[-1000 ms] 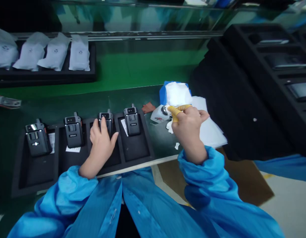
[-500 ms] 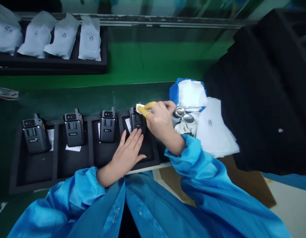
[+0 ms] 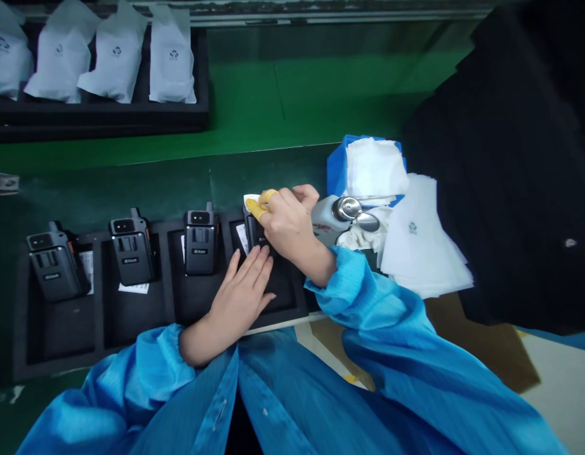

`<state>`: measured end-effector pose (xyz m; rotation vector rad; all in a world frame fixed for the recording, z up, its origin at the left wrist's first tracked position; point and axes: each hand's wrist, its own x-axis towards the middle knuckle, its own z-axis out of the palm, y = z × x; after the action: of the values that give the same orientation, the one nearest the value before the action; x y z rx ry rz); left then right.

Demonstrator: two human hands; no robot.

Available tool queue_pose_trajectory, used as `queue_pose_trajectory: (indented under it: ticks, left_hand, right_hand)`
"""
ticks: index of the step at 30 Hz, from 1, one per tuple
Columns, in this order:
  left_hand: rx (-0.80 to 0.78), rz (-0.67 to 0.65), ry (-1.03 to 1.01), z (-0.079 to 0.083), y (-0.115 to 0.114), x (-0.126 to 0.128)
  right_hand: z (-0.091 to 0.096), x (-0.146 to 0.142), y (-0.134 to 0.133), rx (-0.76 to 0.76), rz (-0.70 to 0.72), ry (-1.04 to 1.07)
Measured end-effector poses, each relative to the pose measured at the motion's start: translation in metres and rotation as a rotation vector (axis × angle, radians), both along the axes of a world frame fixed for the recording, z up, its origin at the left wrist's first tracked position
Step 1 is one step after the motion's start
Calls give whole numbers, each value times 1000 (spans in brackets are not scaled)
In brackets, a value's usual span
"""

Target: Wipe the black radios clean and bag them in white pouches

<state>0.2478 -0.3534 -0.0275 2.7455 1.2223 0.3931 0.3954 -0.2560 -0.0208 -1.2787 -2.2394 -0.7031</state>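
My left hand point(image 3: 242, 284) lies flat, fingers out, on the lower end of a black walkie-talkie point(image 3: 253, 229) in the rightmost compartment of a black foam tray point(image 3: 99, 297). Yellow finger cots cover two fingers of my right hand point(image 3: 289, 222), which presses a small white wipe point(image 3: 251, 200) on the upper end of that radio. Much of the radio is hidden beneath both hands. To the left, single radios marked "Riton" lean in the other compartments: one next to mine point(image 3: 200, 243), another point(image 3: 131, 249) and the leftmost point(image 3: 58, 265). White labels show beside them.
Right of my hands stand a pump bottle point(image 3: 328, 215) with an open metal lid and a blue box point(image 3: 337, 169) of white wipes. White pouches point(image 3: 420, 240) lie beside a tall black foam stack point(image 3: 520, 189). Bagged items point(image 3: 173, 63) fill a tray at the back left.
My right hand has shifted a little left with the wipe, across the radio's top. My left hand stays on the radio. The camera view has tilted slightly.
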Motion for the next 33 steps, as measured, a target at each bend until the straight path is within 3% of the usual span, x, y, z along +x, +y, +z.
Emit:
queue_pose_trajectory:
  ticks: [8,12,19,27,30,33]
  left_hand:
    - [3,-1,11,3,0,1]
    - [1,-5,-2,2,0,1]
    - [-66,-4,20,1,-1,0]
    - [-51,-13,22,4,0,0]
    - [-53,-14,32,5,0,1]
    - [-46,-9,37,5,0,1]
  right_hand:
    - [-7,16,-13,-64,-103,39]
    - [-6,10,-16,-71,-30,19]
    - [0,13,-6,-242,30,-26]
    - [2,26,-13,-199,-171,5]
    - [1,12,-9,-81,-109,27]
    - [-2,0,-4,-60,-26,-33]
